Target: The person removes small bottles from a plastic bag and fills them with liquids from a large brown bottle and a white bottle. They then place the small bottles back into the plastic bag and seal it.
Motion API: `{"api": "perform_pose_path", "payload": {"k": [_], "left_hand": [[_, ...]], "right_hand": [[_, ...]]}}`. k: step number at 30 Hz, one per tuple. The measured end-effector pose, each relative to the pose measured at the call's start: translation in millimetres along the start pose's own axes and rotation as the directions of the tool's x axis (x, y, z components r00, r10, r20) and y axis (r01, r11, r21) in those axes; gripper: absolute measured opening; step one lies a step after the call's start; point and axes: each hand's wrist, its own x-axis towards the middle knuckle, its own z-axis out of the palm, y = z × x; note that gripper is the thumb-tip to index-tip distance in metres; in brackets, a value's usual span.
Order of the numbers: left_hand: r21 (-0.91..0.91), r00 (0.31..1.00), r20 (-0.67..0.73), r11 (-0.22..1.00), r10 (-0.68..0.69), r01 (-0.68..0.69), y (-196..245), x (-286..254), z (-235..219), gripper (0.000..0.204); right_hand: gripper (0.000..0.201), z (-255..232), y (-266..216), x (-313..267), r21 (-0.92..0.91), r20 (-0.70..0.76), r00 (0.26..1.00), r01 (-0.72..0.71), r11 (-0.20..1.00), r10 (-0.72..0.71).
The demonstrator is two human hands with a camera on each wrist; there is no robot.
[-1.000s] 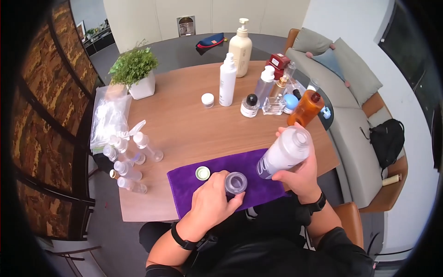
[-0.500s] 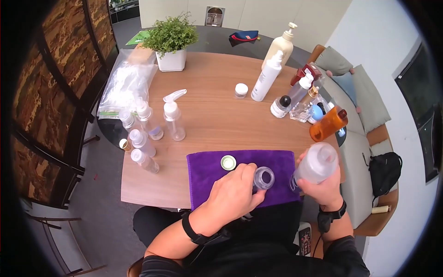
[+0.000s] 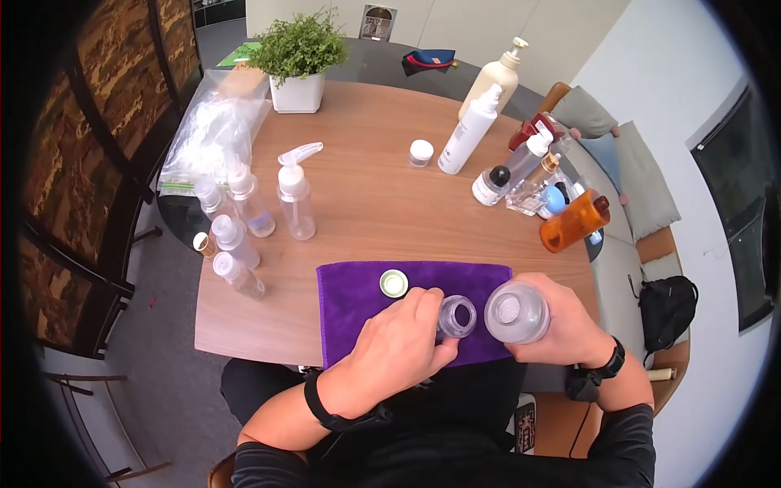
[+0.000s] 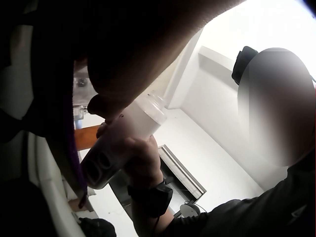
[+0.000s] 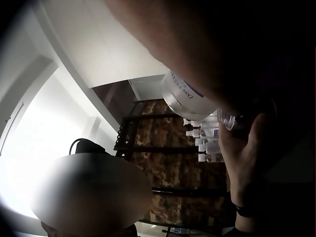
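My left hand grips a small clear open-mouthed container over the purple cloth. Curled round a large translucent white bottle, my right hand holds it just right of the container, the two mouths apart. The bottle's open neck faces the head camera. In the left wrist view the same bottle leans, gripped by the right hand. The right wrist view shows the bottle's lettered side near the small container. A green-rimmed white lid lies on the cloth.
Several clear bottles stand at the left of the table, near a plastic bag and a potted plant. At the right are an amber bottle, a white spray bottle and a small white jar.
The large bottle has come closer to the small container and its neck now faces the head camera. The head view has swung toward the left. Both hands have kept their holds.
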Motion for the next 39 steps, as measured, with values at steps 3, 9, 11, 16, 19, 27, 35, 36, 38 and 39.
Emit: {"api": "perform_pose_path", "payload": {"k": [3,9,11,16,19,27,35,36,38,39], "left_hand": [[-0.007,1.0,-0.007,1.0,0.005,-0.005,1.1,0.2,-0.6,0.055],[-0.013,1.0,0.003,1.0,-0.009,0.009,0.1,-0.4,-0.9,0.054],[-0.018,1.0,0.002,1.0,0.002,-0.002,0.4,-0.3,-0.8,0.055],[-0.02,0.999,0.026,1.0,-0.023,0.024,2.7,0.4,-2.6,0.055],[-0.022,0.999,0.031,1.0,-0.019,0.02,1.8,0.6,-3.5,0.055],[-0.032,0.998,0.049,0.999,-0.028,0.03,1.9,0.2,-4.2,0.055],[-0.03,0.999,0.04,0.999,-0.016,0.017,1.1,0.0,-3.5,0.057],[-0.031,0.999,0.039,0.999,-0.017,0.018,1.3,0.1,-3.8,0.057],[-0.025,0.998,0.056,0.999,-0.028,0.029,2.0,0.5,-4.5,0.057],[-0.025,0.998,0.055,0.999,-0.027,0.029,1.9,0.5,-4.2,0.057]], "right_hand": [[0.074,-1.5,1.0,3.2,-0.045,0.053,0.998,0.017,0.999,-0.015],[0.068,-6.5,-12.2,8.6,-0.147,0.117,0.991,-0.046,0.988,0.063],[0.068,-7.6,-13.4,9.3,-0.165,0.122,0.989,-0.06,0.984,0.081],[0.073,-11.3,-13.2,12.5,-0.235,0.148,0.981,-0.088,0.968,0.125],[0.073,-15.4,-20.9,15.8,-0.256,0.166,0.979,-0.068,0.964,0.114],[0.073,-19.7,-24.6,19.0,-0.308,0.197,0.976,-0.025,0.951,0.09],[0.069,-24.2,-28.0,21.8,-0.313,0.212,0.975,0.007,0.95,0.063],[0.069,-25.6,-31.1,23.0,-0.335,0.23,0.969,-0.005,0.942,0.086],[0.069,-26.3,-32.2,24.0,-0.357,0.247,0.963,-0.015,0.934,0.11],[0.072,-25.8,-31.1,24.1,-0.372,0.241,0.963,-0.022,0.928,0.119]]}}
